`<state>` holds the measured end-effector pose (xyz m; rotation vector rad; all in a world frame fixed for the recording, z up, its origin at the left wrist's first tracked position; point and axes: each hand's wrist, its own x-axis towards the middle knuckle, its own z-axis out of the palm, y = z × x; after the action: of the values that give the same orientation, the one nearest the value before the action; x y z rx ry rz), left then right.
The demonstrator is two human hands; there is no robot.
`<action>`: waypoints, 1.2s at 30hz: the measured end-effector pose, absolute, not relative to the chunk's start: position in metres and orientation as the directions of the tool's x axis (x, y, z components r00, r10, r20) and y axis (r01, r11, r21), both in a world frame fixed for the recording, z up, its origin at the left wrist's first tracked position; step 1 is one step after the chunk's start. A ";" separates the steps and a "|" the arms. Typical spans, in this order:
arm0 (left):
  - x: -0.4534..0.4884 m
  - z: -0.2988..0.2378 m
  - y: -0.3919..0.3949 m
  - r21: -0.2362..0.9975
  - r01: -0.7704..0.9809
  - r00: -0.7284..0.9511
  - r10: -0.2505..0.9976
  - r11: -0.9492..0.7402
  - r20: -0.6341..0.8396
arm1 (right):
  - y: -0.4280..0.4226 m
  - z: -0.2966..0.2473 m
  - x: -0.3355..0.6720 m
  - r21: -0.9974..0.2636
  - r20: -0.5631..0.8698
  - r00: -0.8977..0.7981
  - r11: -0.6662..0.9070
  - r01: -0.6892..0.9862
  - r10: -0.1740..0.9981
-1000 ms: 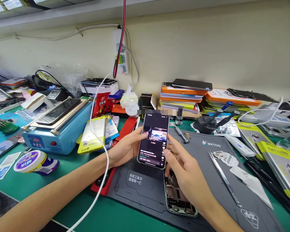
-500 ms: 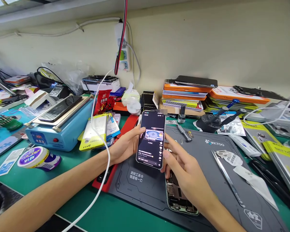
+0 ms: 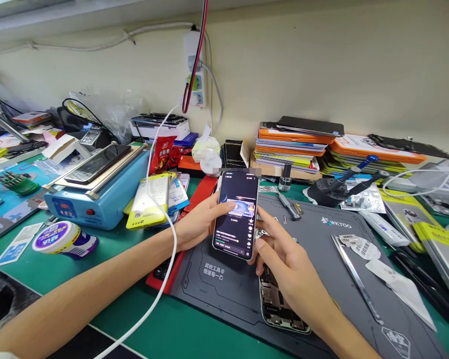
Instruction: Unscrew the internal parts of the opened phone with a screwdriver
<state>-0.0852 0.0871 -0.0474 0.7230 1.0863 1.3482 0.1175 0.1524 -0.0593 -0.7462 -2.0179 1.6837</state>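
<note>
A lit smartphone [image 3: 236, 214] with a dark video screen stands tilted above the grey repair mat [image 3: 322, 279]. My left hand [image 3: 198, 222] holds its left edge, thumb resting on the screen. My right hand [image 3: 284, 259] grips its right edge with the fingers curled behind. Under my right wrist an opened phone body [image 3: 280, 306] lies flat on the mat, its inner boards showing. A white cable [image 3: 160, 219] runs across my left forearm.
A blue heating plate [image 3: 93, 199] with a phone on it stands at the left, a round tub [image 3: 65, 239] in front of it. Stacked orange and yellow packs [image 3: 292, 149] line the back wall. Metal tweezers [image 3: 355, 279], a screwdriver [image 3: 288, 205] and paper scraps lie on the mat.
The picture on the phone screen has changed. My left thumb has slid onto the screen and my right fingers have closed in around the phone's edge. The view has shifted slightly.
</note>
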 end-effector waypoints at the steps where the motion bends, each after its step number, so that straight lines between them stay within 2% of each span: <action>1: -0.086 -0.048 0.087 0.912 -0.387 -0.114 0.974 0.136 -0.194 | 0.152 -0.060 0.117 -0.982 -0.027 -0.777 0.129 0.139 0.628; 4: -0.087 -0.047 0.087 0.896 -0.427 -0.100 0.978 0.126 -0.186 | 0.153 -0.061 0.116 -0.983 -0.039 -0.774 0.114 0.142 0.632; 12: -0.087 -0.044 0.084 0.841 -0.522 0.094 0.989 0.143 -0.110 | 0.155 -0.061 0.115 -0.981 -0.036 -0.714 0.112 0.160 0.699; 19: -0.086 -0.045 0.082 0.837 -0.525 0.106 0.988 0.153 -0.113 | 0.154 -0.057 0.114 -0.989 -0.044 -0.717 0.071 0.129 0.696; 24: -0.083 -0.044 0.080 0.892 -0.417 0.101 0.984 0.173 -0.144 | 0.152 -0.055 0.113 -0.992 -0.086 -0.655 -0.003 0.126 0.751; 31: -0.084 -0.048 0.078 0.890 -0.427 0.159 0.983 0.157 -0.098 | 0.149 -0.058 0.114 -0.969 -0.016 -0.599 0.136 0.207 0.800; 36: -0.086 -0.052 0.078 0.860 -0.492 0.166 0.984 0.137 -0.062 | 0.150 -0.055 0.116 -0.988 -0.030 -0.642 0.073 0.134 0.766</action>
<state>-0.0862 0.0777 -0.0522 0.8137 0.7667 1.2352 0.1156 0.1505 -0.0549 -0.8904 -1.8442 1.6089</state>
